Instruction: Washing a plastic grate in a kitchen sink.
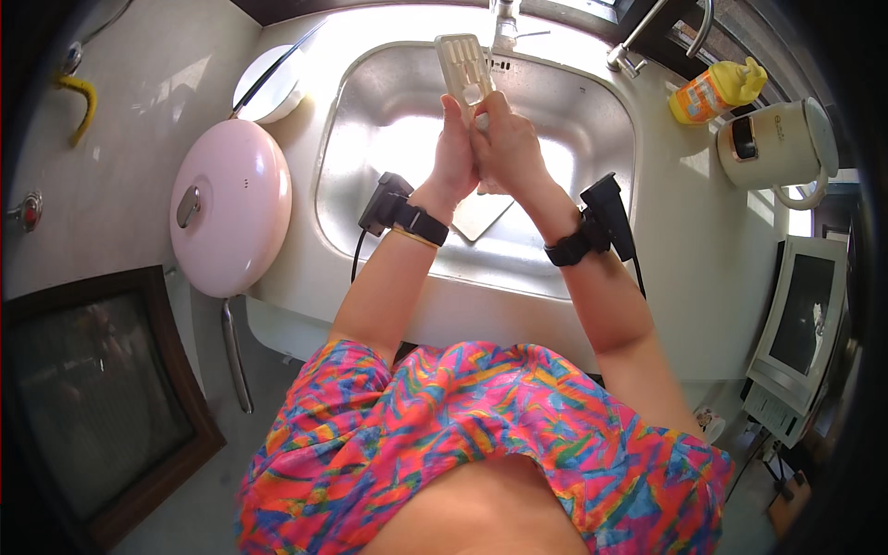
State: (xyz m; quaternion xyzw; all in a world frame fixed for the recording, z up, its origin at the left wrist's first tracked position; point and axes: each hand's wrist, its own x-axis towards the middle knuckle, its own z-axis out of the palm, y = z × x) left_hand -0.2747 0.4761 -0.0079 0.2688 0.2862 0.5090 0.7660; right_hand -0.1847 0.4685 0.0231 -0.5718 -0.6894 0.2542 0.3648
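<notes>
A beige slotted plastic kitchen utensil [462, 64] tilts upward over the sink, close to the tap. My left hand [454, 152] holds it from the left, thumb along its edge. My right hand [510, 142] closes over its lower part. Between the right fingers shows a small pale, cloth-like piece [483, 122], mostly hidden. Both hands touch each other and cover the utensil's lower end. Below them, a flat pale square-cornered piece [479, 216] lies in the stainless steel sink [590, 132], partly covered by the hands.
The chrome tap [506, 28] stands behind the sink. Left are a pink lidded pan [236, 201] and a white bowl [262, 90] with a dark, thin utensil across it. Right are a yellow bottle [707, 94], a cream electric kettle [770, 146] and a microwave oven [801, 312].
</notes>
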